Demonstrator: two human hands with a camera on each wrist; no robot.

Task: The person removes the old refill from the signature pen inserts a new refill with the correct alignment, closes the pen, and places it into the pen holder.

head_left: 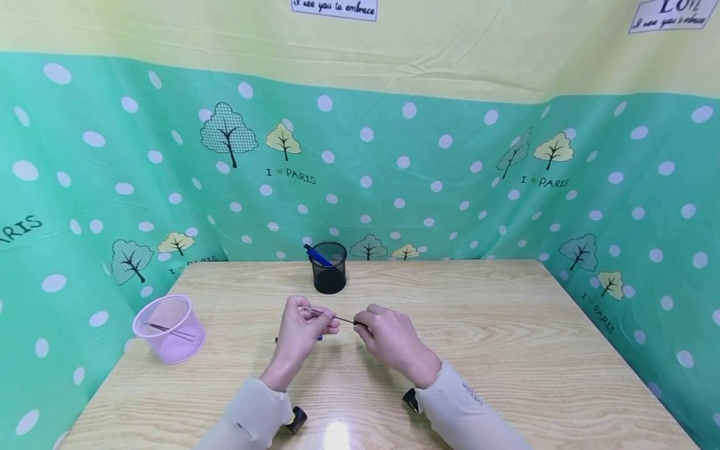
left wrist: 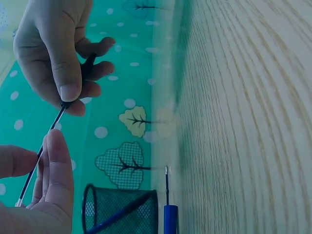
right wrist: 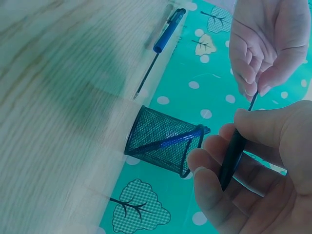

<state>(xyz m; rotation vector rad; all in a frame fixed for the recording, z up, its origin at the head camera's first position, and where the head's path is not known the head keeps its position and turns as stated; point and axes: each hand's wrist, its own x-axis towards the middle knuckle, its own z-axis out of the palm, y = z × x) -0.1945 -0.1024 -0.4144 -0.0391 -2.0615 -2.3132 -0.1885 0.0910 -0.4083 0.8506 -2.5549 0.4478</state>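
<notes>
My left hand pinches a thin pen refill between thumb and fingertips. At the refill's other end, my right hand holds a short black pen barrel with thumb and fingers. The refill meets the barrel's end; how far it goes in cannot be seen. Both hands are above the table in front of me. On the tabletop, near the left hand, lies a blue pen barrel with a bare refill sticking out; in the head view the left hand mostly hides it.
A black mesh pen cup with a blue pen leaning in it stands at the table's back edge. To the left is a pink mesh basket holding thin dark sticks. A patterned curtain hangs behind the wooden table.
</notes>
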